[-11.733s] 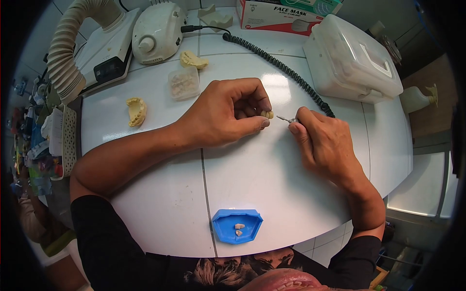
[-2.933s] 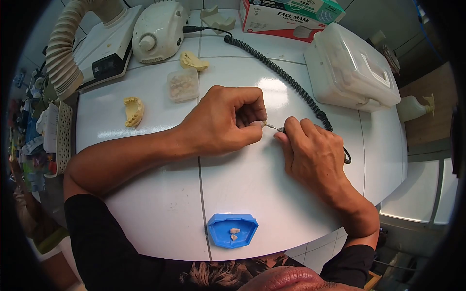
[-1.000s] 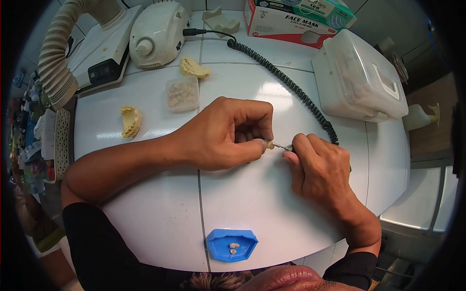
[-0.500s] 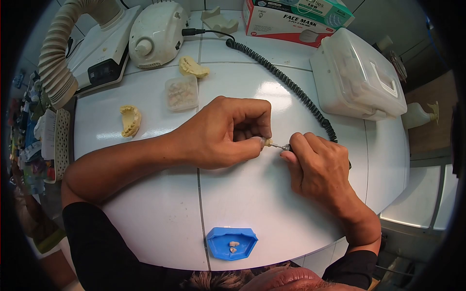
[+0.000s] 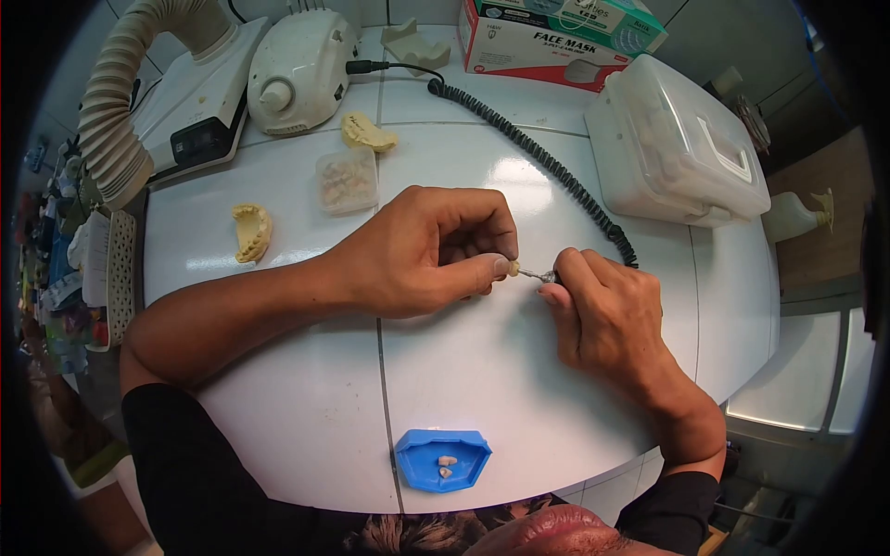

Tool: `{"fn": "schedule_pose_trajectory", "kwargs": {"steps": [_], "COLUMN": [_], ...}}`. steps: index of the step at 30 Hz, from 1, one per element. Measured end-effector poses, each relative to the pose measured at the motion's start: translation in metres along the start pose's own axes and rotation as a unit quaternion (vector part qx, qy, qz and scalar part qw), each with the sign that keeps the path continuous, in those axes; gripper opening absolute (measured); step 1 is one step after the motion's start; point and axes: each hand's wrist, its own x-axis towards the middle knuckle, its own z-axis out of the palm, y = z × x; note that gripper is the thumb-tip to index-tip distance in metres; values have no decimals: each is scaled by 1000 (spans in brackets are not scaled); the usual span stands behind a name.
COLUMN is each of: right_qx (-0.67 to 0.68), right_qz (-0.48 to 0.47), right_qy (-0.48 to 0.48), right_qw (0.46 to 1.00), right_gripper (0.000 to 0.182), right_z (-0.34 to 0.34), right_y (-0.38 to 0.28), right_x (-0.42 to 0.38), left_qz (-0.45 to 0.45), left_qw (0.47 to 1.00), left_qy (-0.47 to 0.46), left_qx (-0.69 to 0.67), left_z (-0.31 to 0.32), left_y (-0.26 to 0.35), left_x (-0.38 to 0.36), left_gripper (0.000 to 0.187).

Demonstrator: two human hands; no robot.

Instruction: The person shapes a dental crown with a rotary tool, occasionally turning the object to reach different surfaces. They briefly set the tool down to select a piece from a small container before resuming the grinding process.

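Between thumb and fingertips, my left hand (image 5: 431,250) pinches a small yellowish dental crown (image 5: 514,268). My right hand (image 5: 607,310) is closed around a dental handpiece (image 5: 550,277), most of which the fingers hide. Its thin metal bur points left and meets the crown, or comes very close to it. A black coiled cord (image 5: 538,153) runs from behind my right hand to the white control unit (image 5: 298,69). Nearer to me, a blue tray (image 5: 408,454) holds two small tooth-coloured pieces (image 5: 447,461).
Yellow dental casts (image 5: 251,232) (image 5: 368,132) and a clear box of small pieces (image 5: 347,181) lie beyond my left forearm. A suction hose unit (image 5: 116,120) stands far left. Mask boxes (image 5: 556,46) and a white lidded case (image 5: 681,144) stand at the back right.
The view has shifted slightly. Both hands keep their grips, and the crown appears turned a little in my left fingers, against the bur tip.
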Motion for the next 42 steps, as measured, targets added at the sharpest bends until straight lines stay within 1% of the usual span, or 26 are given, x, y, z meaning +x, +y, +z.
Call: {"fn": "schedule_pose_trajectory", "kwargs": {"steps": [5, 11, 17, 20, 32, 42], "right_qx": [9, 18, 20, 18, 12, 11], "right_qz": [2, -12, -31, -32, -38, -39], "right_qy": [6, 9, 17, 16, 8, -1], "right_qw": [1000, 1000, 999, 999, 999, 999], "right_gripper": [29, 31, 32, 32, 31, 31], "right_z": [1, 1, 4, 4, 4, 1], "right_y": [1, 3, 4, 3, 3, 2], "right_x": [1, 1, 4, 4, 5, 6], "left_qz": [-22, -33, -13, -26, -27, -29], "left_qw": [999, 999, 999, 998, 999, 999], "left_qy": [7, 0, -4, -4, -14, -15], "left_qx": [-40, 7, 42, 49, 45, 36], "left_z": [1, -1, -1, -1, -3, -3], "left_y": [-1, 4, 0, 2, 2, 1], "left_x": [0, 0, 0, 0, 1, 2], "left_gripper": [9, 8, 6, 6, 10, 9]}}
